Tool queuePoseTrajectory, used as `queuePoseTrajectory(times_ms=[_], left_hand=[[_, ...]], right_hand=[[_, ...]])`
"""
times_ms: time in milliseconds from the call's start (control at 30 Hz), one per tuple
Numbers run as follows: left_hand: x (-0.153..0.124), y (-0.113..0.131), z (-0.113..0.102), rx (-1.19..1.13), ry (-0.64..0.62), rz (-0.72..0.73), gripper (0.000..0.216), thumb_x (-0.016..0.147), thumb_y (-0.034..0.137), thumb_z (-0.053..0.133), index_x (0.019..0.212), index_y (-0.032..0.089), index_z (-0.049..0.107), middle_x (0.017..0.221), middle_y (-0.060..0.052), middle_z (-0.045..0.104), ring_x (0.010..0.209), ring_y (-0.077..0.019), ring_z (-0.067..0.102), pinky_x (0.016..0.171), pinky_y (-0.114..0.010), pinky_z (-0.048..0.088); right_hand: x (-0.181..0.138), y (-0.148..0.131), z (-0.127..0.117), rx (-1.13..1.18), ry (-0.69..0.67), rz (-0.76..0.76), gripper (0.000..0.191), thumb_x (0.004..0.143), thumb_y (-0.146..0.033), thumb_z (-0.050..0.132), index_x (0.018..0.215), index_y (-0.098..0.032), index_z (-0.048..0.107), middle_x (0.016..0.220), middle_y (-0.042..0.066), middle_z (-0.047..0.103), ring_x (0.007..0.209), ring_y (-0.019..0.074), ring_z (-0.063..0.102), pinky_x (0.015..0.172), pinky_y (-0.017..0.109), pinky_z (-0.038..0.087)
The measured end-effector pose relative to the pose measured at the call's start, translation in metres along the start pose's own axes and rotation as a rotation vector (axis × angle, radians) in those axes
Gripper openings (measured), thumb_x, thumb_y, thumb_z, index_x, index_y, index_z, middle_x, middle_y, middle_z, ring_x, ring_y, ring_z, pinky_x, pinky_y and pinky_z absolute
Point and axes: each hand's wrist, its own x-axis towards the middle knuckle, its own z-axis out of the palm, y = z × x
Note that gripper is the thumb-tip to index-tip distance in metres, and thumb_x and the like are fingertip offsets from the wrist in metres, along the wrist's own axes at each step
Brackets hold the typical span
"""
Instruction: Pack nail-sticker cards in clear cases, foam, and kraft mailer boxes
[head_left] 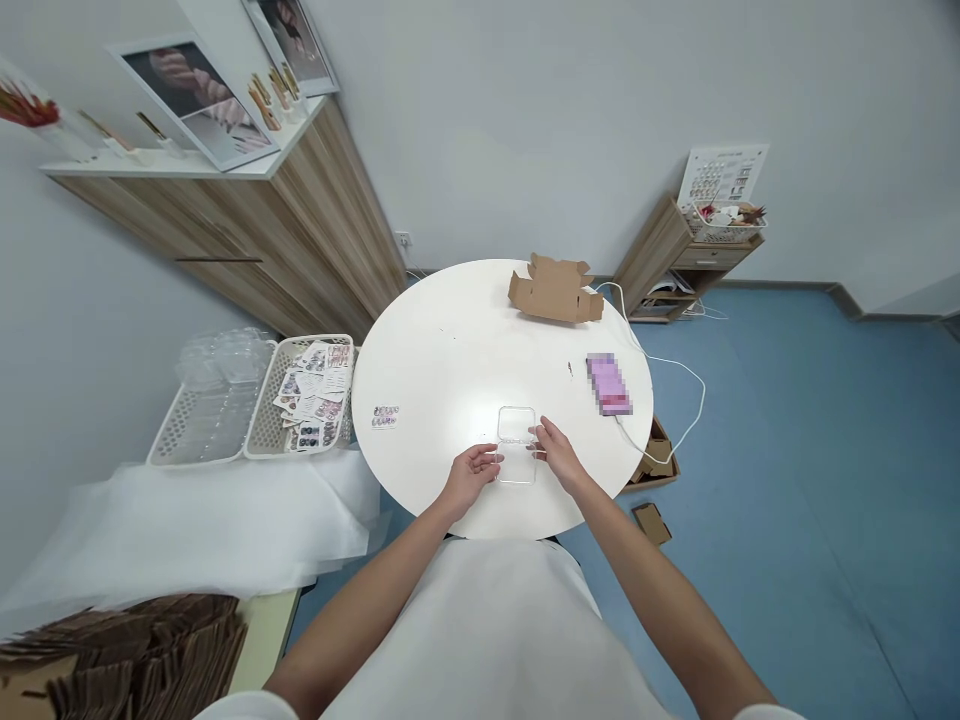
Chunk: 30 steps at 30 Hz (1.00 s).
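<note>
Grasped at its sides by left hand point(471, 477) and right hand point(559, 458), the opened clear case point(517, 443) sits over the table's point(420, 345) near side, being steadied, I'd judge, and calling for gentle pressure.

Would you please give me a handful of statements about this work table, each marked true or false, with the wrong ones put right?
1. The left hand and the right hand both touch the clear case. True.
2. The clear case is closed. False: it is open, its two halves spread apart.
3. An opened cardboard box lies toward the far edge of the white table. True.
4. The purple device lies left of the clear case. False: the purple device lies to its right.
5. A small patterned card lies near the table's left edge. True.
</note>
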Motion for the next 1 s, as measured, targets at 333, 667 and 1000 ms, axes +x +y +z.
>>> queuePoseTrajectory(times_ms=[333,667,1000], left_hand=[[0.021,-0.035,0.002,0.093,0.116,-0.071,0.039,0.065,0.025,0.064,0.101,0.017,0.055,0.091,-0.008,0.062,0.075,-0.0132,0.058,0.069,-0.029,0.046],[0.028,-0.042,0.013,0.501,0.317,-0.037,0.036,0.072,0.024,0.055,0.107,0.018,0.056,0.099,-0.008,0.054,0.076,-0.0140,0.054,0.081,-0.031,0.040],[0.023,-0.049,0.023,0.504,0.299,-0.053,0.040,0.074,0.019,0.047,0.114,0.019,0.050,0.098,-0.006,0.053,0.085,-0.0158,0.051,0.082,-0.029,0.038]], right_hand=[[-0.025,0.061,0.003,-0.297,0.052,-0.058,0.046,0.072,-0.032,0.047,0.117,-0.022,0.046,0.109,0.007,0.050,0.085,0.0153,0.054,0.079,0.033,0.046],[-0.014,0.069,0.004,-0.316,0.102,0.025,0.048,0.071,-0.030,0.046,0.117,-0.019,0.044,0.113,0.009,0.049,0.089,0.0159,0.054,0.080,0.032,0.045],[0.002,0.066,0.002,-0.419,0.041,0.011,0.045,0.072,-0.023,0.044,0.116,-0.019,0.047,0.109,0.007,0.052,0.083,0.0141,0.056,0.080,0.031,0.044]])
